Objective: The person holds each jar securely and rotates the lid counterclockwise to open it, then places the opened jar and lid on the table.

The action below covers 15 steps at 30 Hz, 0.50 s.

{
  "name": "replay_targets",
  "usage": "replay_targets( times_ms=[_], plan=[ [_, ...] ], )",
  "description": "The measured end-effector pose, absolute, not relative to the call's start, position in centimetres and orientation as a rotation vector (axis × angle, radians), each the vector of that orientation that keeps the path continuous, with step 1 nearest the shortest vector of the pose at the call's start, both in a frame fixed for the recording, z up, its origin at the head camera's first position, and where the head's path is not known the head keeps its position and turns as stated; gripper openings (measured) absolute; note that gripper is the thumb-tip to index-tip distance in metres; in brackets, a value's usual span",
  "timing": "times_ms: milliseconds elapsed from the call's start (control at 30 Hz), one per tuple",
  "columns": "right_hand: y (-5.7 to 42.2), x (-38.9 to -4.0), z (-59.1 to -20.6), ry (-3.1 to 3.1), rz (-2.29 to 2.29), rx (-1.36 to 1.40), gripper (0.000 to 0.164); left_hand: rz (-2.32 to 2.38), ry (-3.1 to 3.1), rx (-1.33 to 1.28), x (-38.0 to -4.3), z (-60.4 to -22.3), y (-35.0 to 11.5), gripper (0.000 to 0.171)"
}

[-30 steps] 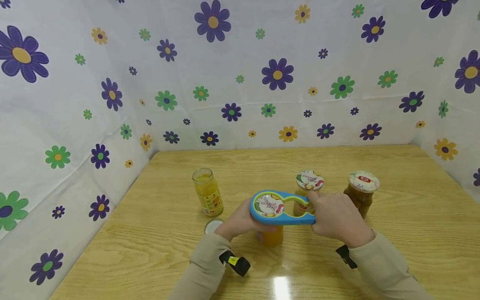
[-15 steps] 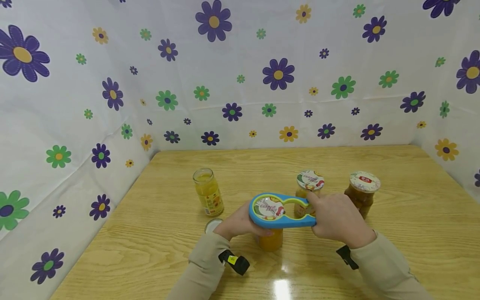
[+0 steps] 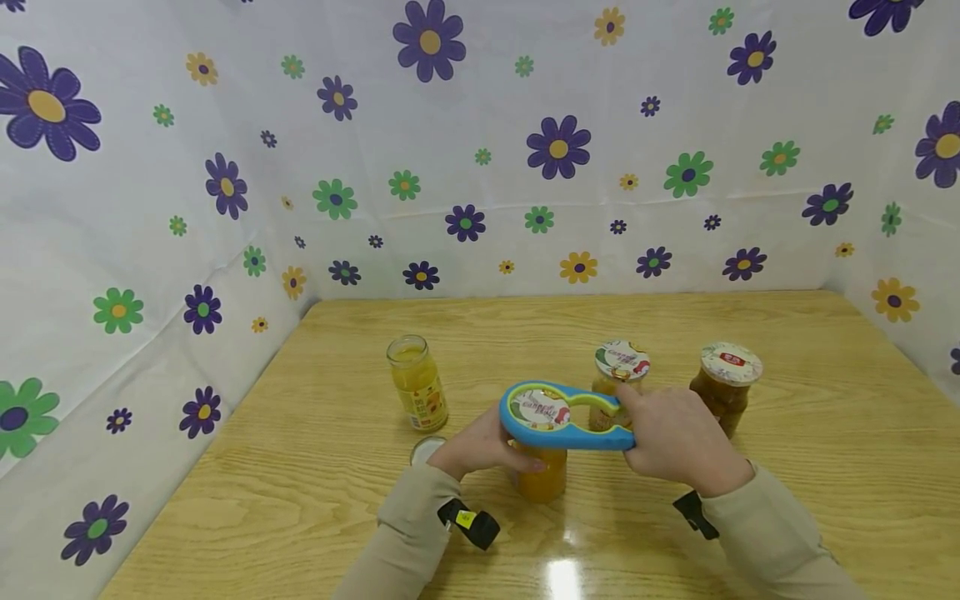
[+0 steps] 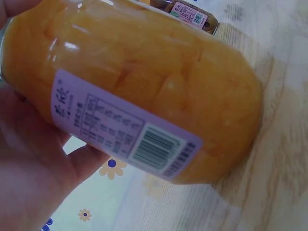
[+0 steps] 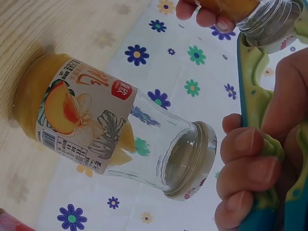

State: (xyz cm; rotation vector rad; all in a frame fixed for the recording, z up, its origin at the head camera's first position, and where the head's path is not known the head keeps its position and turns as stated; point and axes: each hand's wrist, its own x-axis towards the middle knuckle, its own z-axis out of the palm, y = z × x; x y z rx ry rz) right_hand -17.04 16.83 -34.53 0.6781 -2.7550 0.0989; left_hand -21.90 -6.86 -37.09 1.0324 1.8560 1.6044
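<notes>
Head view: compared with a second ago, more of the jar of orange fruit shows below the left hand, while the blue-and-green jar opener has barely shifted. Its ring sits around the patterned lid, which is still on the jar, so the loosening looks unfinished. The jar is across from the middle of the far edge of the table, well apart from it; I cannot tell whether its base touches the wood. The left hand is curled round the jar's upper part, under the opener. The right hand has its fingers wrapped round the opener's handles, not spread. Toward the table's left edge stands an uncapped jar of yellow fruit, a loose lid lying near it
</notes>
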Motion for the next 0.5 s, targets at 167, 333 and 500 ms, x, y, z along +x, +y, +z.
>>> replay_targets(
  times_ms=[167,333,500],
  plan=[
    [16.8,-17.1,-34.6,-2.746,0.097,0.673,0.031,1.608,1.87,1.025,-22.7,-38.4,-7.0,0.069],
    [16.8,-17.0,-34.5,-2.753,0.097,0.667,0.032,1.616,1.861,1.013,-22.9,-38.7,-7.1,0.069],
    [16.7,-17.0,-34.5,-2.756,0.102,0.673,0.031,1.625,1.845,0.993,-22.9,-38.6,-7.0,0.069]
  ],
)
